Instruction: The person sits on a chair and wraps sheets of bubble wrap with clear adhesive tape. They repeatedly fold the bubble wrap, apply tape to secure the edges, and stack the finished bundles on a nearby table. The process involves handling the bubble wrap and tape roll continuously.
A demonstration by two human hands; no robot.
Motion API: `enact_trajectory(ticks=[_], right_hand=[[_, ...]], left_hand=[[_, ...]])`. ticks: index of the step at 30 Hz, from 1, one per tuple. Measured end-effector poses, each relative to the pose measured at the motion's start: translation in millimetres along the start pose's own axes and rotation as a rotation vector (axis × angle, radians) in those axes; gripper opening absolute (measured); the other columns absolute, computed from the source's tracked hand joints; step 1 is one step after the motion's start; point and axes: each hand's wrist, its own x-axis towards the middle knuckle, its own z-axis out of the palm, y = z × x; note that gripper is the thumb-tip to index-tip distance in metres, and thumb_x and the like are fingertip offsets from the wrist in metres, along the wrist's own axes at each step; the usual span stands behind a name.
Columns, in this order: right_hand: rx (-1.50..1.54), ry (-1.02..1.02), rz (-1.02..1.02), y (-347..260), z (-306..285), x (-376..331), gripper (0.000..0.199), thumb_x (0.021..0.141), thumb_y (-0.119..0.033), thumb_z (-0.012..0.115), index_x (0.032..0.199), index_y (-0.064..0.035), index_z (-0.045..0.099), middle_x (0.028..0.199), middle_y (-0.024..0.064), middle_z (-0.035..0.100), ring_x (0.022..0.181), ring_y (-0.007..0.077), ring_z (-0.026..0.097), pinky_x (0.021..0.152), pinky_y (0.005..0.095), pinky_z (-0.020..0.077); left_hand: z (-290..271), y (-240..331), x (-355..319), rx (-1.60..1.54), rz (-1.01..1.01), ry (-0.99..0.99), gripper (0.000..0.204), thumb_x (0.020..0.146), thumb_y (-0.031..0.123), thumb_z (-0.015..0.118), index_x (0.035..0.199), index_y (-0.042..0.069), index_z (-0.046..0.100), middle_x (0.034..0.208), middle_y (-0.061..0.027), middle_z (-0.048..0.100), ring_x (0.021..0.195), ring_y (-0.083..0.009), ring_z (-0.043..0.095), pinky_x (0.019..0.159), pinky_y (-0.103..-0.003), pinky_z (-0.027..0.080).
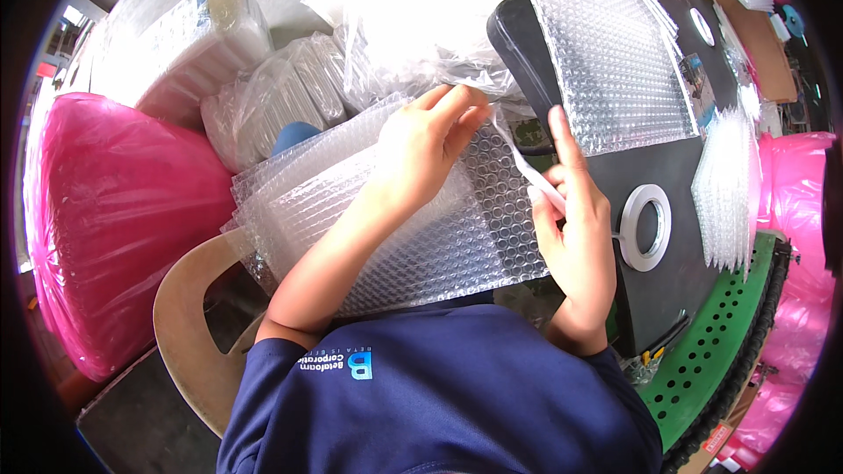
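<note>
Left hand point(428, 145) pinched, right hand point(580, 219) half-curled, we hold a white strip point(530, 173): likely light, limp, best gripped at its ends.

The person's bare left forearm point(338, 263) slants up and rightward to the left hand point(421, 149), fingers bent, fingertips point(479, 111) pinched together. The right forearm point(583, 323) rises more steeply; the right hand point(580, 226) points its index finger point(566, 142) upward, its other fingers curled toward the thumb point(543, 218).
</note>
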Motion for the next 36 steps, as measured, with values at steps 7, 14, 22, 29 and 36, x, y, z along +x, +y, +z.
enact_trajectory(ticks=[7,14,22,29,36], right_hand=[[-0.034,0.131,-0.003,-3,3,-7,0.055,0.081,0.011,0.059,0.133,-0.0030,0.052,0.067,0.0044,0.049,0.059,0.0104,0.048,0.056,0.0257,0.0421],[0.021,0.164,0.059,-2,6,-15,0.040,0.084,0.007,0.058,0.123,0.0027,0.055,0.067,0.0097,0.055,0.053,0.0163,0.053,0.052,0.0305,0.0448],[0.009,0.182,0.125,-7,-1,-22,0.056,0.085,0.010,0.059,0.139,-0.0033,0.045,0.092,0.0067,0.058,0.063,0.0057,0.054,0.052,0.0186,0.0432],[-0.034,0.117,0.081,-1,-6,-22,0.006,0.085,0.004,0.064,0.091,0.0033,0.061,0.079,0.0107,0.060,0.061,0.0173,0.057,0.055,0.0297,0.0455],[-0.184,0.161,-0.023,4,-5,-21,0.006,0.086,-0.003,0.066,0.092,-0.0019,0.066,0.066,0.0081,0.061,0.058,0.0205,0.057,0.064,0.0332,0.0435]], left_hand=[[26,-25,-17,0.187,0.069,-0.019,0.012,0.089,0.010,0.065,0.100,0.010,0.061,0.084,-0.0087,0.062,0.068,-0.0302,0.064,0.057,-0.039,0.050],[33,-31,-14,0.037,-0.056,0.022,0.011,0.088,0.016,0.069,0.092,0.005,0.067,0.078,-0.0070,0.066,0.060,-0.0178,0.060,0.056,-0.032,0.048],[-12,-11,27,-0.112,-0.164,-0.040,0.012,0.086,0.013,0.071,0.092,0.002,0.072,0.068,-0.0001,0.064,0.055,-0.0032,0.048,0.050,-0.021,0.039],[-32,-28,46,-0.117,-0.377,0.016,0.015,0.090,0.015,0.066,0.094,0.002,0.072,0.079,-0.0023,0.070,0.067,-0.0053,0.058,0.063,-0.021,0.047],[-49,-29,57,-0.332,-0.332,0.043,0.018,0.091,0.016,0.066,0.094,0.000,0.072,0.083,-0.0033,0.069,0.078,-0.0081,0.061,0.070,-0.024,0.047]])
